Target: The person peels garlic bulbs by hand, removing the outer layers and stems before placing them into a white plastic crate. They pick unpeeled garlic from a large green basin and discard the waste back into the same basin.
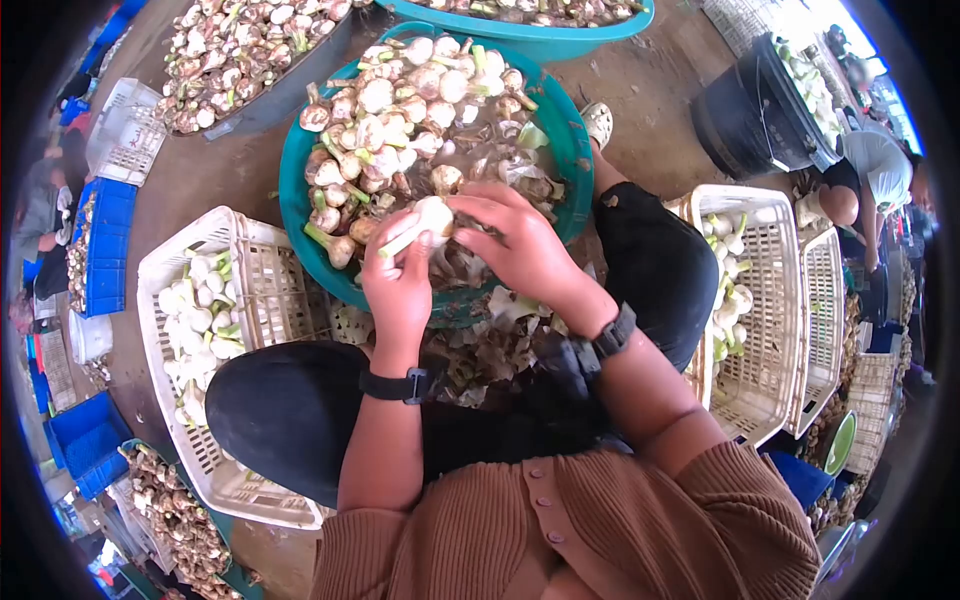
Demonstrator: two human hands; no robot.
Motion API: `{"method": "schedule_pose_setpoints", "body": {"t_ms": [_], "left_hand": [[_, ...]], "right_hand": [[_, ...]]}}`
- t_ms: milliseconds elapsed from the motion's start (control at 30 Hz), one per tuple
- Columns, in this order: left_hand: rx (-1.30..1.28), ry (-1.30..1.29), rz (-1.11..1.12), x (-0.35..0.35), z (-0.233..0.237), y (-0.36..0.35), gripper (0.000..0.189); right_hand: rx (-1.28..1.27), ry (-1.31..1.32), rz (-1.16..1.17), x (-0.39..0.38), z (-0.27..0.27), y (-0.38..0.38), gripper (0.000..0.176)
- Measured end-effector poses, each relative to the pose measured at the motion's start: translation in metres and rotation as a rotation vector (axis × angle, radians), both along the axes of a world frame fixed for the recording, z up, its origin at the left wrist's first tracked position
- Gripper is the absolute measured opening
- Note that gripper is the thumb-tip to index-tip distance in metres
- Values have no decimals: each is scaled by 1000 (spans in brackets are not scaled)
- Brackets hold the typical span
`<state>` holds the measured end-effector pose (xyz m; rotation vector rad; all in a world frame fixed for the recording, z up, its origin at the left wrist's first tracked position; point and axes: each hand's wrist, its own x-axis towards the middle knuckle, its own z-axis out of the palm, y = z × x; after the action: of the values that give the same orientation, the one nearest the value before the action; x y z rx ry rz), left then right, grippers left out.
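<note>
My left hand (400, 270) is closed around a garlic bulb (434, 216), whose short pale stem points down to the left. From the other side, the bent fingers of my right hand (515, 238) press on the bulb's edge; a dark scrap, perhaps skin, shows between its thumb and fingers. Both hands are above the near part of a round green tub (292, 190). Inside it, a heap of unpeeled garlic (375, 135) fills the left and far side, and loose peelings (510, 165) lie to the right.
White crates of cleaned garlic stand beside my legs, one on the left (290, 265) and one on the right (765, 300). Discarded skins (490, 350) cover the floor between my knees. A black bucket (755, 110) is at right; another person (880, 170) bends over nearby.
</note>
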<state>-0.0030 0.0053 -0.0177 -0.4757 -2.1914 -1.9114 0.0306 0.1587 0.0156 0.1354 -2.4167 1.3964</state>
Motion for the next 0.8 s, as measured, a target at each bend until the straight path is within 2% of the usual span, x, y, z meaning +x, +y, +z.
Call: {"method": "schedule_pose_setpoints", "body": {"t_ms": [33,100,133,167,233,267,333,367,433,467,533,567,633,700,733,767,800], "left_hand": [[0,-6,-9,2,3,1,19],[-127,45,-28,4,14,2,16],[-148,65,-29,4,19,1,15],[-148,65,-25,5,15,1,15],[20,-193,20,7,8,2,10],[18,-194,27,7,5,0,10],[274,-632,294,2,18,1,10],[337,-703,384,-6,15,-6,18],[383,-822,435,-12,16,-18,25],[391,-818,445,-12,17,-18,25],[439,-955,458,-13,23,-12,32],[506,-964,370,-10,27,-7,34],[621,-951,346,-8,25,-5,32],[842,-662,403,-10,40,-18,33],[847,-485,451,-15,51,-38,38],[849,-305,500,-20,65,-65,43],[1135,-240,399,-19,81,-96,50]], "right_hand": [[0,-6,-9,-6,4,0,27],[300,58,163,-19,9,4,23],[280,138,188,-22,6,3,15],[281,139,192,-22,5,2,15],[428,73,189,-21,2,1,10],[426,73,196,-15,0,0,10],[559,130,223,4,-7,2,11],[555,134,227,10,-19,13,11],[917,-348,155,19,-47,32,23],[921,-341,165,19,-56,33,23],[794,-495,-110,12,-46,30,36],[519,-391,-46,4,-44,24,51],[34,-413,102,-9,-10,-12,53],[-334,-557,261,-23,-24,-30,48],[-335,-544,263,-31,-41,-30,48],[-547,-682,94,-40,-66,-29,45],[-756,-818,-74,-51,-91,-28,43]]}}
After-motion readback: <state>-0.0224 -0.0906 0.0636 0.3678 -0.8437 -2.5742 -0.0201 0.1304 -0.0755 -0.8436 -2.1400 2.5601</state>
